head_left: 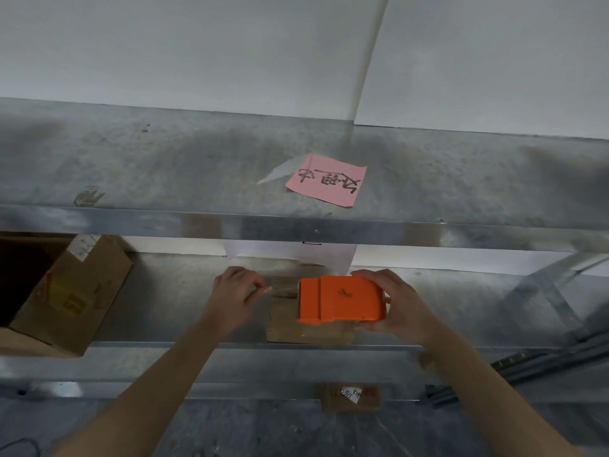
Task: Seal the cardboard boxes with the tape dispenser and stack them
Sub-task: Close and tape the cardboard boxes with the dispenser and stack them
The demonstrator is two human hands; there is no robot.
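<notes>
On the middle shelf of a metal rack, front and centre, sits a small cardboard box, right at the shelf's front edge. Hovering just over it is the orange tape dispenser, held level and hiding most of the box's top. The right hand has it from the right end, fingers curled over the far side and thumb wrapped along the near side, a firm grip. Clear tape stretches out of the dispenser's left face, and the left hand has the free end, thumb and fingertips pinched together on it just left of the box. Whether the tape touches the cardboard, I can't tell.

Wider now: at the far left of the same shelf stands a larger cardboard box, open and tilted. Behind the hands, white paper hangs on the wall. Up on the top shelf lies a pink note with handwriting. Down below, another small box carries a white label.
</notes>
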